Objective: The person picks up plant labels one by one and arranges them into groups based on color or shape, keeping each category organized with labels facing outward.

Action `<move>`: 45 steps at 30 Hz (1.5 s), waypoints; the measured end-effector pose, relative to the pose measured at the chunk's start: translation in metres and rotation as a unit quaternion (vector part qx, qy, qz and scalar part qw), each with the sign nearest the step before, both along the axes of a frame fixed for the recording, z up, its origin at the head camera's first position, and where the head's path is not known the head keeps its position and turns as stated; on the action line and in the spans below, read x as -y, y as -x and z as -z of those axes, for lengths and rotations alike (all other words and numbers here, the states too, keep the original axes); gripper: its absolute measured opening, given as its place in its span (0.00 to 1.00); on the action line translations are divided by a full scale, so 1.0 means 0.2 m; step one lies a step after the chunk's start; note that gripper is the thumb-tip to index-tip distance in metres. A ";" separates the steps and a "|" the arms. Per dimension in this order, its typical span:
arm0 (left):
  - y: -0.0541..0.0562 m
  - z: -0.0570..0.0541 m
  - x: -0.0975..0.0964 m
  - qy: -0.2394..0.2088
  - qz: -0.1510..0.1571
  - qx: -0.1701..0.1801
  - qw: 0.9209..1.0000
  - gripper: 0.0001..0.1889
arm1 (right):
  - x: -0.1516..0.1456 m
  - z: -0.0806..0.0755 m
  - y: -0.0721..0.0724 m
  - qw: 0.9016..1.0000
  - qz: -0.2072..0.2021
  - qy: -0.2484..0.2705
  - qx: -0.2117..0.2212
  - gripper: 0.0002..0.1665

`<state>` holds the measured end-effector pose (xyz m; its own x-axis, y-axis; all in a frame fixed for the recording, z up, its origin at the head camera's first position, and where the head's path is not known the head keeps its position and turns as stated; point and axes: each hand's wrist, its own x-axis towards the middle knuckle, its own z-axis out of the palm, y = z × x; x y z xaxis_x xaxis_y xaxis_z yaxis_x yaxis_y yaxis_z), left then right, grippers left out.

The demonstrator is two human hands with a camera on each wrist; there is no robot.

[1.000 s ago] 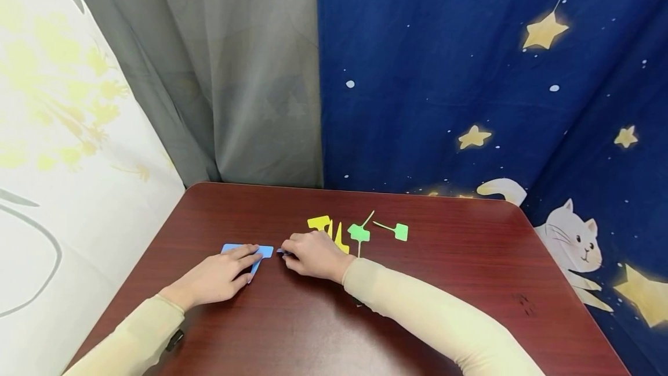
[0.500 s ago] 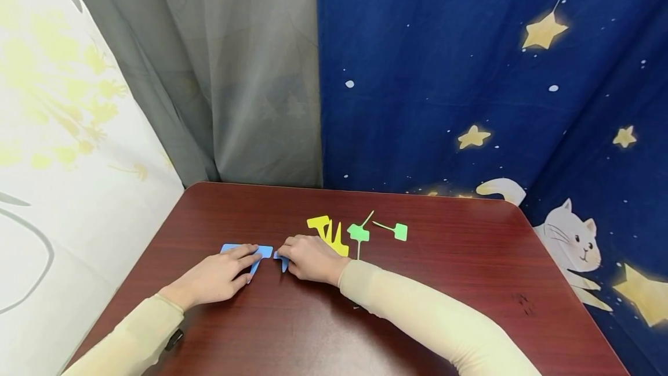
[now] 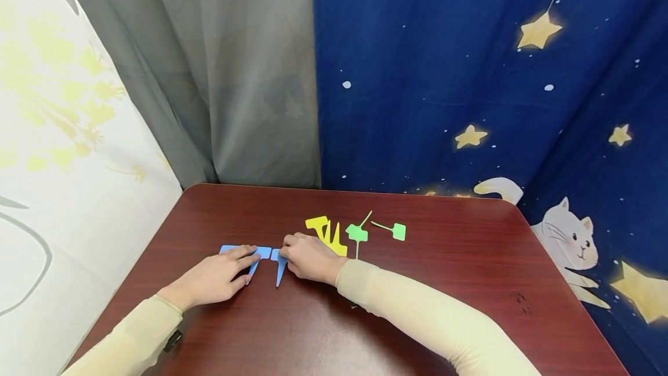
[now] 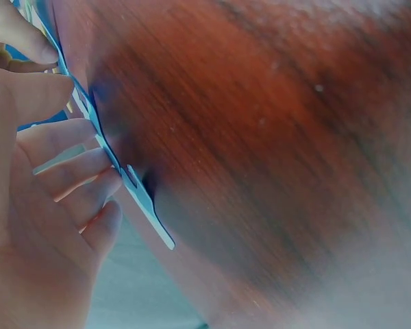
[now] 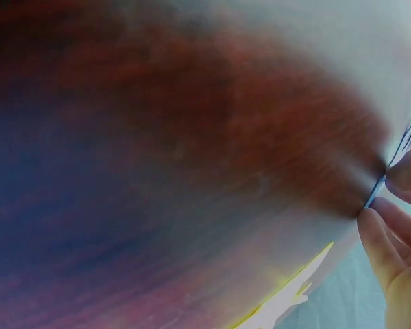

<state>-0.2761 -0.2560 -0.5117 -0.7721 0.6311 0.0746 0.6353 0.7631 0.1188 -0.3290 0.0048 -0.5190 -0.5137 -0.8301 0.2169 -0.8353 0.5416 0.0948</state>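
Blue T-shaped plant labels (image 3: 265,252) lie on the brown table, partly covered by my left hand (image 3: 218,276). Its fingers are spread and rest on them; in the left wrist view a blue label end (image 4: 151,212) sticks out past the fingertips. Just to the right, another blue plant label (image 3: 279,274) has its stem pointing toward me, its head level with the others and a thin gap between. My right hand (image 3: 312,257) holds this label with curled fingers and thumb; the right wrist view shows its fingertips (image 5: 378,229) at the blue edge.
Yellow plant labels (image 3: 338,248) lie just beyond my right hand. Green labels (image 3: 357,233) with thin stems sit farther right, one (image 3: 399,231) apart from the rest. Grey (image 3: 261,74) and blue star-patterned curtains (image 3: 417,74) hang behind the table.
My right hand has brought its blue label beside the others; the label, mostly hidden before, now shows with its stem toward me. My left hand has stayed in place.
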 end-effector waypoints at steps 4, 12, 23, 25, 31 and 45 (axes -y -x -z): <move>0.00 0.01 0.00 -0.001 -0.001 -0.003 1.000 0.26 | 0.01 0.02 0.01 1.000 0.006 -0.008 -0.002 0.11; 0.00 0.02 0.01 -0.002 -0.005 -0.007 1.000 0.26 | 0.02 0.01 0.01 1.000 0.008 -0.014 -0.012 0.11; 0.00 0.02 0.00 -0.035 -0.007 -0.019 0.999 0.25 | 0.01 -0.01 0.02 1.000 0.001 -0.016 -0.004 0.11; 0.00 0.02 0.00 -0.047 -0.004 -0.035 0.998 0.24 | 0.00 -0.02 0.03 1.000 0.000 -0.015 -0.005 0.12; 0.00 0.02 -0.02 -0.069 0.009 -0.076 0.995 0.23 | -0.02 -0.09 0.05 1.000 -0.003 -0.021 -0.009 0.14; -0.06 0.01 -0.14 -0.031 0.035 -0.017 0.999 0.30 | -0.26 -0.17 0.21 0.991 0.012 -0.123 -0.054 0.20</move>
